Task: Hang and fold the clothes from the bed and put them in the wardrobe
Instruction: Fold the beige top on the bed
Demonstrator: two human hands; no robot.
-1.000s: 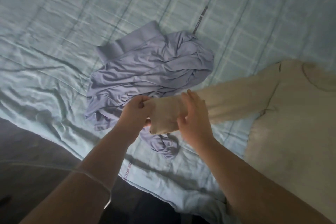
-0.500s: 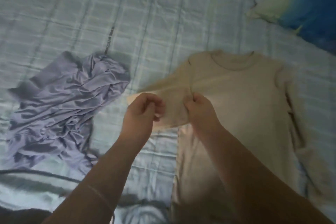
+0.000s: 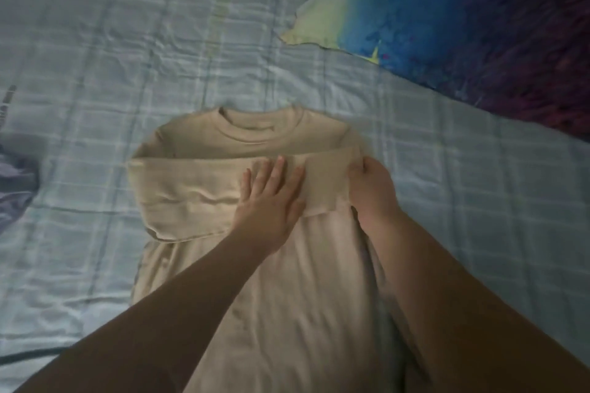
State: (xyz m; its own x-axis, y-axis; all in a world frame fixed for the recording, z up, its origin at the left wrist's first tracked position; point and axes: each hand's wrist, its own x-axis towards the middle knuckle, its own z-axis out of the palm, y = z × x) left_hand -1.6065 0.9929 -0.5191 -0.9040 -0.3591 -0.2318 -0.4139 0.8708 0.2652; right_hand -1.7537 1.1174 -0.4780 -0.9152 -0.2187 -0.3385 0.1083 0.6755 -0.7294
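A beige long-sleeved top [image 3: 287, 297] lies flat on the bed, collar away from me. Its left sleeve [image 3: 191, 185] is folded across the chest toward the right. My left hand [image 3: 271, 201] presses flat on the sleeve with straight fingers. My right hand [image 3: 370, 191] grips the sleeve's cuff end at the right edge of the top, thumb over the fabric. A crumpled lilac garment [image 3: 16, 188] shows only partly at the left edge of the view.
The bed carries a pale blue checked sheet [image 3: 111, 57]. A blue, yellow and purple pillow [image 3: 447, 9] lies at the upper right. A dark cord [image 3: 28, 354] runs along the lower left edge.
Both hands carried the beige sleeve to the right and laid it across the chest. My left hand let go and now presses flat. The view swung right, away from the lilac garment.
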